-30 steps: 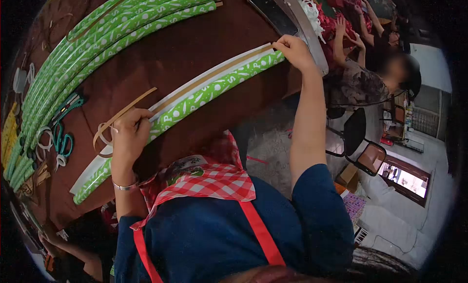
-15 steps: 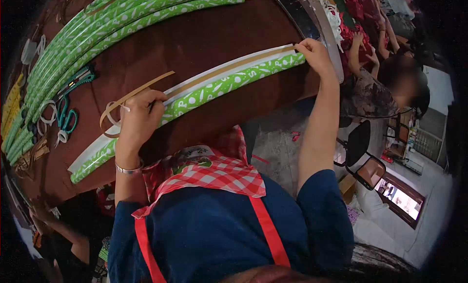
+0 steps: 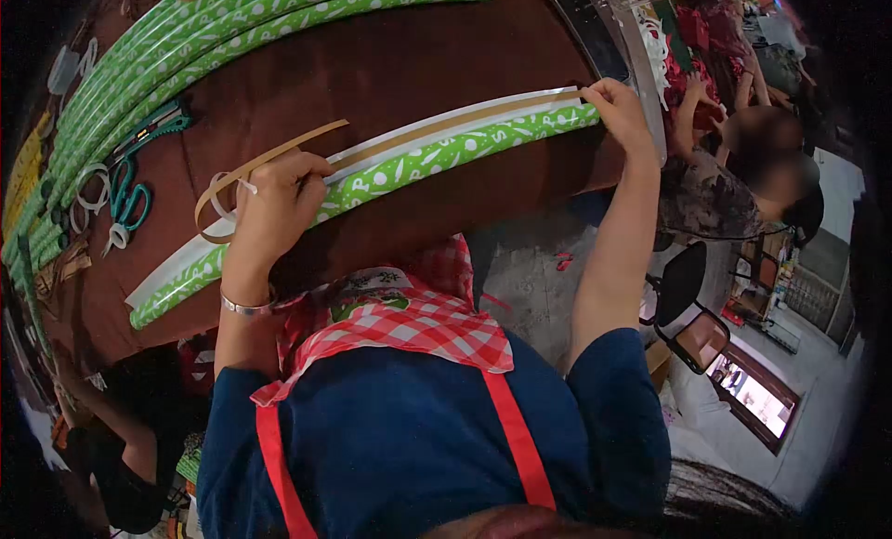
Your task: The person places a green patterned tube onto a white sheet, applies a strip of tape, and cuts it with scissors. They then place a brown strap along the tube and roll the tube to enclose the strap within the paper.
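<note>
Head view: a long green patterned strip [image 3: 390,172] lies on the brown table [image 3: 390,65], its long axis running from near left up to far right, bowed slightly. The left hand [image 3: 274,209] pinches a tan backing tape [image 3: 269,156] peeling off the strip near its middle, fingers closed on it. The right hand [image 3: 618,107] pins the strip's far-right end, fingers closed. More green strips [image 3: 214,46] lie stacked far left, teal scissors [image 3: 125,200] beside them.

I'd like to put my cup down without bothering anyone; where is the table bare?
The brown table lies bare between the stacked green strips and the strip being worked. Crowded: the left edge, with scissors.
</note>
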A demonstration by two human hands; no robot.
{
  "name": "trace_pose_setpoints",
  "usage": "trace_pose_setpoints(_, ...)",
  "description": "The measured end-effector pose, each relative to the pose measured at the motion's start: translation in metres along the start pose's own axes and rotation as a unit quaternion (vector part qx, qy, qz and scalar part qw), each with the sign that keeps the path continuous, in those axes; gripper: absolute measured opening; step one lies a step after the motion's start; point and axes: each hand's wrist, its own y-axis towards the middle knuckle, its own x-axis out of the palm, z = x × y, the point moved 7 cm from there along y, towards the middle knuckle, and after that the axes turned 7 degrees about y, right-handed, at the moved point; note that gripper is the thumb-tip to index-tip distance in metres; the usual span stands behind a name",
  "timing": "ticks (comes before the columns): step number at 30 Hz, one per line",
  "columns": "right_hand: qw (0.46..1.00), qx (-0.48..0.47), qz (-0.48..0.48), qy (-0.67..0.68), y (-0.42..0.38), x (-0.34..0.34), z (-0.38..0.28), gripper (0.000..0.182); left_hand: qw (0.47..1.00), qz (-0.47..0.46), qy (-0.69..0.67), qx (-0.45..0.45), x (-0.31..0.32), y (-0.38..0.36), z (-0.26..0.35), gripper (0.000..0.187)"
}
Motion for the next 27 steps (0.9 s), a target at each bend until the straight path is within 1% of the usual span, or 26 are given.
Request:
trace_pose_setpoints(3, 1.0, -0.001, -0.004, 0.012, -0.001, 0.0, -0.002, 0.022, 1.0, -0.005, -0.006, -0.004, 0.0, 0.001, 0.002, 0.017)
trace_pose_setpoints(5, 1.0, 0.007, -0.006, 0.017, -0.001, 0.0, -0.001, 0.022, 1.0, 0.017, -0.014, -0.006, -0.003, 0.001, 0.005, 0.013)
trace_pose_setpoints(7, 0.999, -0.007, -0.011, 0.041, -0.001, 0.001, -0.003, 0.022, 1.0, 0.011, -0.014, -0.011, -0.001, 0.002, 0.003, 0.013)
trace_pose_setpoints(9, 0.999, -0.005, -0.007, 0.032, -0.001, 0.0, -0.003, 0.022, 1.0, 0.004, -0.013, -0.015, 0.0, 0.002, 0.003, 0.014)
trace_pose_setpoints(12, 1.0, 0.003, -0.004, 0.027, -0.001, 0.0, -0.001, 0.022, 1.0, 0.018, 0.002, 0.008, -0.003, 0.002, 0.008, 0.014)
trace_pose_setpoints(14, 0.999, 0.007, -0.006, 0.031, -0.001, 0.0, 0.0, 0.022, 1.0, 0.004, 0.008, -0.017, -0.001, 0.002, 0.005, 0.014)
trace_pose_setpoints(16, 0.999, -0.007, -0.014, 0.052, 0.0, 0.001, 0.0, 0.022, 1.0, 0.004, 0.015, -0.016, -0.002, 0.002, 0.006, 0.014)
trace_pose_setpoints(18, 0.999, -0.007, -0.008, 0.044, 0.002, 0.001, 0.005, 0.022, 1.0, 0.003, 0.022, -0.015, -0.002, 0.003, 0.006, 0.014)
trace_pose_setpoints(21, 0.999, -0.012, -0.006, 0.05, 0.004, 0.001, 0.011, 0.023, 1.0, 0.006, 0.015, -0.017, 0.001, 0.002, 0.003, 0.014)
trace_pose_setpoints(23, 0.998, -0.018, -0.011, 0.063, 0.005, 0.003, 0.014, 0.024, 1.0, 0.027, 0.002, -0.006, 0.0, 0.002, 0.003, 0.014)
trace_pose_setpoints(27, 0.999, 0.001, 0.002, 0.052, 0.006, 0.002, 0.018, 0.025, 1.0, 0.026, 0.009, -0.002, 0.001, 0.002, 0.003, 0.014)
